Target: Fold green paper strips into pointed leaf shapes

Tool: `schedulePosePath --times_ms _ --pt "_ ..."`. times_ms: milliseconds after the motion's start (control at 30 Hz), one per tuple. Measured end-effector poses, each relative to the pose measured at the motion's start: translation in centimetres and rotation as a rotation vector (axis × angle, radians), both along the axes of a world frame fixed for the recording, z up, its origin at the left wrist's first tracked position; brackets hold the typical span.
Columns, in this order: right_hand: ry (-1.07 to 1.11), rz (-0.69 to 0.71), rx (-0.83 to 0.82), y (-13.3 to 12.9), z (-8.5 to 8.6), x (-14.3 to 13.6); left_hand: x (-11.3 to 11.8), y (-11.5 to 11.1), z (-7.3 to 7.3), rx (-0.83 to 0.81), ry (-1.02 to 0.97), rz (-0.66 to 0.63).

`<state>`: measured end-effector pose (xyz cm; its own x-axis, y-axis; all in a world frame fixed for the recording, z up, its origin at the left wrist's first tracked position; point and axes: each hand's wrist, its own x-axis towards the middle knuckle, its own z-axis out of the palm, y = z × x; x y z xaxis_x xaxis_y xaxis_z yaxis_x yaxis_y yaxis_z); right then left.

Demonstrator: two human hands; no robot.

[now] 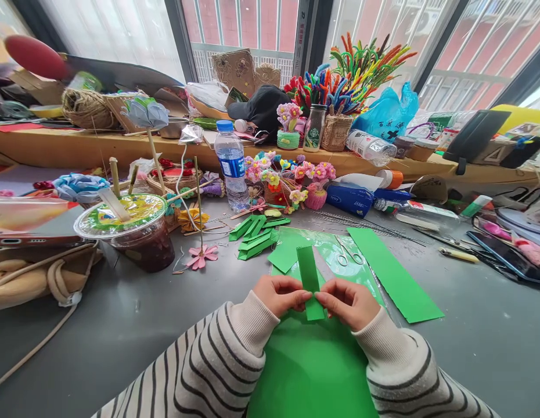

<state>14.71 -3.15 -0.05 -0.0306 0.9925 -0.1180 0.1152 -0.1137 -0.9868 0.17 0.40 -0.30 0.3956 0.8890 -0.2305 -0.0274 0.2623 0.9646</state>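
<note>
Between my two hands a narrow green paper strip (308, 270) stands tilted up. My left hand (284, 295) pinches its left edge with thumb and fingers. On the opposite edge my right hand (349, 302) grips it the same way. Below them lies a large green sheet (313, 371). Small scissors (349, 253) rest on a clear plastic sleeve just past my right hand. A long green paper piece (394, 276) lies to the right. Several folded green strips (255, 235) are piled beyond my left hand.
A lidded plastic cup (141, 238) with dark contents stands at the left. Behind the pile is a water bottle (230, 168). Crocheted flowers (291, 177) and a blue tissue pack (351, 199) line the back. Thin wires (374, 225) and a phone (507, 255) lie at the right.
</note>
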Motion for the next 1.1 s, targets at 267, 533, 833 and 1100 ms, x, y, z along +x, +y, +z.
schedulePosePath --times_ms 267,533,833,1100 --pt "0.01 0.0 0.012 -0.11 0.13 -0.07 0.06 0.0 0.29 -0.053 -0.064 0.104" --pt "0.05 0.01 -0.005 0.04 0.17 0.08 0.04 -0.03 -0.15 -0.033 -0.063 -0.019" --pt "0.028 -0.042 0.016 0.0 -0.14 0.08 0.2 -0.14 -0.27 0.001 -0.023 -0.048" --pt "0.02 0.0 -0.018 0.06 0.04 0.22 0.1 -0.13 -0.01 0.007 -0.011 0.037"
